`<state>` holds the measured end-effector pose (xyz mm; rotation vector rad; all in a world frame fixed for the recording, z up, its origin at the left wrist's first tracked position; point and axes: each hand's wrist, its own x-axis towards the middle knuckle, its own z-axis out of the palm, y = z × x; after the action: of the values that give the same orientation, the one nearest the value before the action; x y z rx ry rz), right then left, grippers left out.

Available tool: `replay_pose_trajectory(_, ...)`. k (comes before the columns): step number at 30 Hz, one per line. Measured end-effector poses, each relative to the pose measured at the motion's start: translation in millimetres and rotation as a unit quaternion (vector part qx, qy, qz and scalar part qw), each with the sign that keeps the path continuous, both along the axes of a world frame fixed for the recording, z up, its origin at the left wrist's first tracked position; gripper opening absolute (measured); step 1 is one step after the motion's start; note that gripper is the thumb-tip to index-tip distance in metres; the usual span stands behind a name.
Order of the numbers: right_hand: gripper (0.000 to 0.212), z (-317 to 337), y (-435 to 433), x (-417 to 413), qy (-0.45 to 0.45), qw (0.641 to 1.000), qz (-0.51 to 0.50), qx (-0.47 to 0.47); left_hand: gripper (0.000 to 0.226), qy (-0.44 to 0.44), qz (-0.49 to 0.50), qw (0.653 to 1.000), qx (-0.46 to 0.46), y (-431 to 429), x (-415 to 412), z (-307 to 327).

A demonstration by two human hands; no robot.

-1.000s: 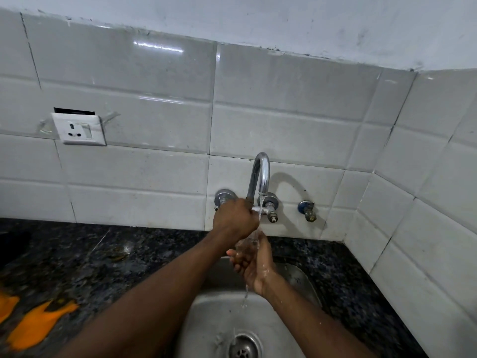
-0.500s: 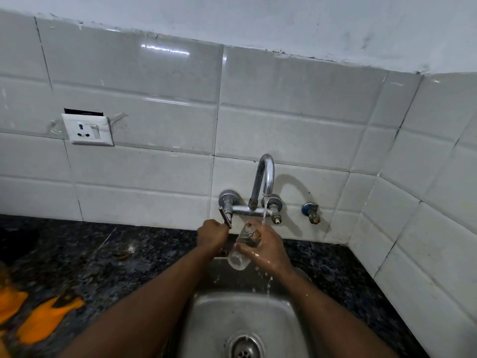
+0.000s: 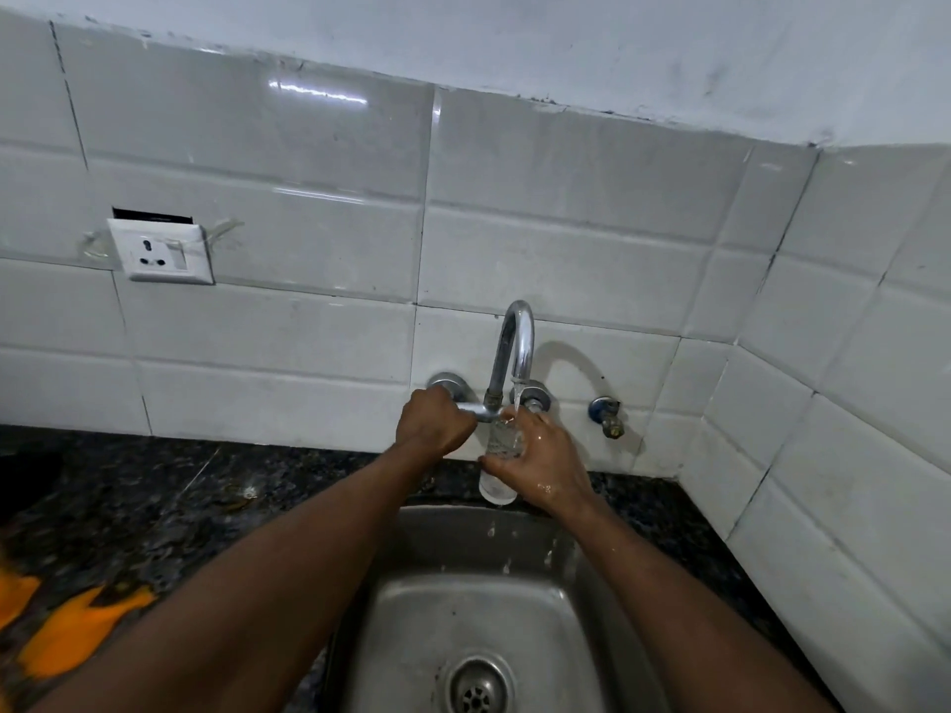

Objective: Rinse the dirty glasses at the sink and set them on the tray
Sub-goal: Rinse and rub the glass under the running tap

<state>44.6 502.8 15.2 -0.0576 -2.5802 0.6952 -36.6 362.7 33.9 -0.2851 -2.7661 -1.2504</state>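
Glass (image 3: 497, 485) stands near upright right under the tap (image 3: 516, 347), water running into its mouth. I grip it in my right hand (image 3: 546, 465), fingers wrapped round it, its base poking out below my thumb. My left hand (image 3: 434, 425) clenches the valve (image 3: 446, 381) just left of the tap.

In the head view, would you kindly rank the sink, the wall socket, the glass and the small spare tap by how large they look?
1. sink
2. wall socket
3. glass, partly hidden by the right hand
4. small spare tap
The sink lies nearest the camera, which flatters it.
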Motion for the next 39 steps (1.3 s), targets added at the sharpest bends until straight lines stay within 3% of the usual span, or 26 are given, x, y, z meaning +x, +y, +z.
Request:
replay_pose_trajectory(3, 0.071, 4.5, 1.4, 0.8, 0.004, 1.0, -0.011, 0.0, 0.047, -0.06, 0.024, 0.996, 0.065, -2.3, -6.6, -3.3)
replay_pose_trajectory(6, 0.068, 4.6, 0.3, 3.3, 0.033, 0.999, -0.007, -0.041, 0.053, -0.156, 0.115, 0.966, 0.173, 0.2, 0.7, -20.0)
replay_pose_trajectory(8, 0.063, 1.0, -2.1, 4.4, 0.048, 0.994, 0.008, -0.096, 0.052, -0.271, 0.107, 0.919, 0.265, 8.5, 13.4, -26.6)
replay_pose_trajectory(10, 0.063, -5.9, -5.1, 4.2, 0.063, 0.984, 0.015, -0.168, 0.056, -0.394, 0.028, 0.835, 0.383, 15.6, 21.7, -26.7)
replay_pose_trajectory(12, 0.062, -14.0, -7.6, 4.2, 0.061, 0.967, 0.027, -0.245, 0.057, -0.426, -0.053, 0.784, 0.448, 19.0, 26.7, -24.3)
replay_pose_trajectory(14, 0.063, -19.6, -10.7, 5.9, 0.043, 0.949, 0.045, -0.31, 0.05, -0.379, -0.083, 0.808, 0.443, 24.4, 20.1, -24.4)
replay_pose_trajectory(16, 0.063, -20.3, -12.0, 9.2, 0.017, 0.938, 0.051, -0.341, 0.04, -0.293, -0.029, 0.885, 0.36, 28.0, 16.8, -23.7)
replay_pose_trajectory(18, 0.056, -20.1, -10.3, 10.4, -0.03, 0.937, 0.05, -0.346, 0.039, -0.157, 0.031, 0.963, 0.216, 27.1, 13.5, -19.8)
replay_pose_trajectory(20, 0.052, -22.6, -8.2, 9.9, -0.085, 0.929, 0.063, -0.355, 0.035, -0.009, 0.01, 0.998, 0.065, 23.4, 12.3, -13.8)
replay_pose_trajectory(23, 0.053, -23.9, -10.9, 1.4, -0.14, 0.933, 0.073, -0.322, 0.028, 0.086, -0.052, 0.993, -0.062, 21.9, 19.3, -1.9)
replay_pose_trajectory(27, 0.028, -20.5, -19.3, -16.1, -0.168, 0.941, 0.06, -0.286, 0.032, 0.142, -0.06, 0.978, -0.14, 19.6, 19.3, 4.5)
replay_pose_trajectory(30, 0.035, -22.5, -26.4, -26.1, -0.161, 0.939, 0.093, -0.288, 0.049, 0.135, -0.076, 0.981, -0.113, 5.5, 13.2, 4.3)
replay_pose_trajectory(32, 0.053, -26.4, -36.8, -33.2, -0.148, 0.936, 0.11, -0.301, 0.059, 0.099, -0.064, 0.992, -0.046, -11.8, 9.9, 5.8)
replay_pose_trajectory(35, 0.066, -27.2, -65.9, -41.4, -0.122, 0.939, 0.112, -0.303, 0.061, 0.043, 0.017, 0.998, 0.05, -46.3, -1.0, 4.9)
replay_pose_trajectory(39, 0.069, -30.1, -116.7, -60.7, -0.098, 0.934, 0.132, -0.318, 0.048, -0.007, 0.108, 0.992, 0.069, -103.6, -18.0, -3.2)
